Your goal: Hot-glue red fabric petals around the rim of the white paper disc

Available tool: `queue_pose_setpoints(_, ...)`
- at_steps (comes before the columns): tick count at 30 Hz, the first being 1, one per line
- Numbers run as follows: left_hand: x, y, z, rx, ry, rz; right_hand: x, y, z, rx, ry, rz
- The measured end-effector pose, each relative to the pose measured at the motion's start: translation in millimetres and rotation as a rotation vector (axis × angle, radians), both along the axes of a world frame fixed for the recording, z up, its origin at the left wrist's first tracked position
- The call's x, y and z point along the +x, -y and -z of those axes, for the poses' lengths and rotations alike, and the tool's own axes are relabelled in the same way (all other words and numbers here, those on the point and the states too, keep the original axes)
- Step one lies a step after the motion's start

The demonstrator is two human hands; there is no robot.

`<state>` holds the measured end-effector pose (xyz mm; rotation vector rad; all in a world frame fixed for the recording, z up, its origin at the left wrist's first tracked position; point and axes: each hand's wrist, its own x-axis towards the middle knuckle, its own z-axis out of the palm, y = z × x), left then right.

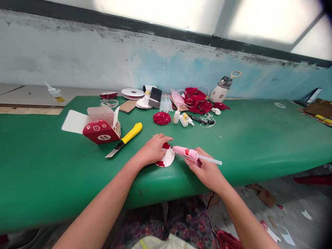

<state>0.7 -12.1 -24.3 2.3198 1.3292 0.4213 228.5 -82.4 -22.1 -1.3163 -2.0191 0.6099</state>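
The green worktop [259,138] carries an open red gift box [101,130] toward its left end, with a yellow utility knife [126,139] just beside it. At the front edge, the left hand [153,149] lies over a red-and-white paper piece [167,159], fingers together; whether it grips is unclear. The right hand [204,169] is clamped around a pink glue gun [188,153], its nozzle at the piece.

Bare forearms [111,193]; dark floral garment [186,218].
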Motion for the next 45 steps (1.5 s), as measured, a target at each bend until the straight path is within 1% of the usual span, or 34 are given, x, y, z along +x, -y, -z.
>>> queue_pose_setpoints(2,0,0,-0.4,-0.002,-0.007,-0.001,2,2,0.9,-0.038,-0.069,0.027)
queue_pose_setpoints(6,-2,-1,-0.8,-0.010,-0.009,0.004,7,11,5.9,-0.292,-0.405,0.194)
queue_pose_setpoints(8,-4,-2,-0.8,-0.023,0.016,0.014,10,15,8.7,-0.376,-0.510,0.261)
queue_pose_setpoints(13,-13,-7,-0.4,-0.109,0.164,0.015,14,23,11.9,-0.403,-0.624,0.304)
queue_pose_setpoints(17,-19,-10,0.1,-0.179,0.278,-0.015,10,26,13.5,-0.412,-0.724,0.309)
queue_pose_setpoints(22,-20,-11,1.7,-0.165,0.297,-0.016,-1,29,14.2,-0.437,-0.802,0.270)
queue_pose_setpoints(26,-19,-12,2.4,-0.157,0.280,0.000,-3,37,5.0,-0.440,-0.878,0.186)
queue_pose_setpoints(30,-18,-12,2.4,-0.153,0.246,0.007,2,43,-6.0,-0.383,-0.953,0.120)
queue_pose_setpoints(34,-18,-13,3.6,-0.155,0.241,0.021,9,44,-8.2,-0.344,-0.983,0.106)
queue_pose_setpoints(39,-18,-14,4.2,-0.159,0.246,0.036,8,46,-6.3,-0.366,-0.903,0.116)
queue_pose_setpoints(42,-18,-13,2.8,-0.154,0.232,0.041,6,43,-2.8,-0.395,-0.802,0.163)
queue_pose_setpoints(45,-18,-12,0.8,-0.137,0.205,0.056,2,35,4.2,-0.383,-0.694,0.243)
